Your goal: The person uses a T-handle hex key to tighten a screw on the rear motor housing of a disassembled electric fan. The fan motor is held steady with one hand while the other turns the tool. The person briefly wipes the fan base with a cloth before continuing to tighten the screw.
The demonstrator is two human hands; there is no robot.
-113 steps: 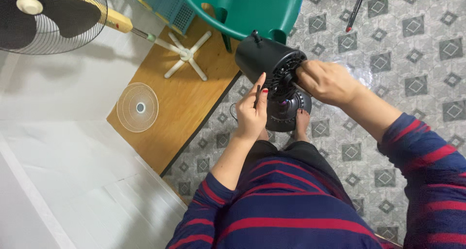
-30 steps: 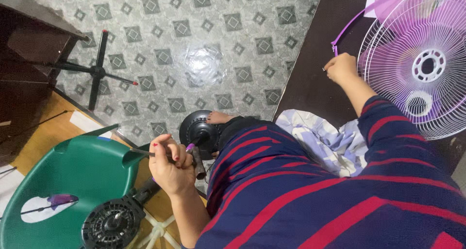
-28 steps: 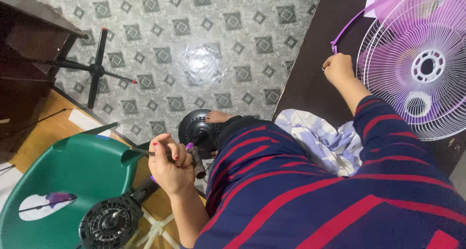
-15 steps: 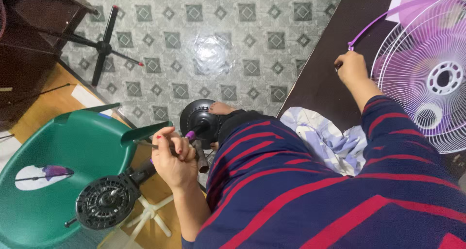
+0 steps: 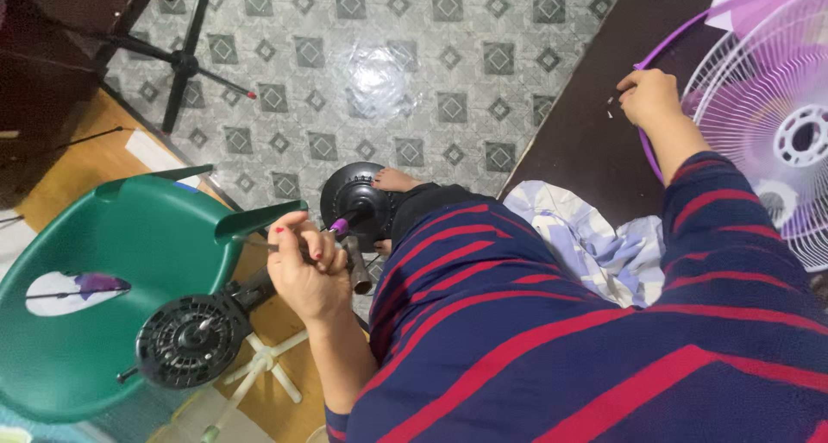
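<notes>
At centre-left of the frame the left hand (image 5: 310,266) has its fingers clamped on a purple-tipped screwdriver (image 5: 336,229) beside the black fan motor (image 5: 194,339) and green chair (image 5: 112,262). At upper right the right hand (image 5: 651,96) pinches a small part on the dark table (image 5: 586,141), touching the purple guard ring (image 5: 642,141). Judged step: fetching a fastener; next, carrying it to the motor calls for a steady grip.

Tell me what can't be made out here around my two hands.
- Head view: the tool in the left hand; fingers cover all but its purple end.
- Head view: the small item at the right hand on the dark table; too small to tell.
- Head view: the fan guard; cut off by the right edge.
</notes>
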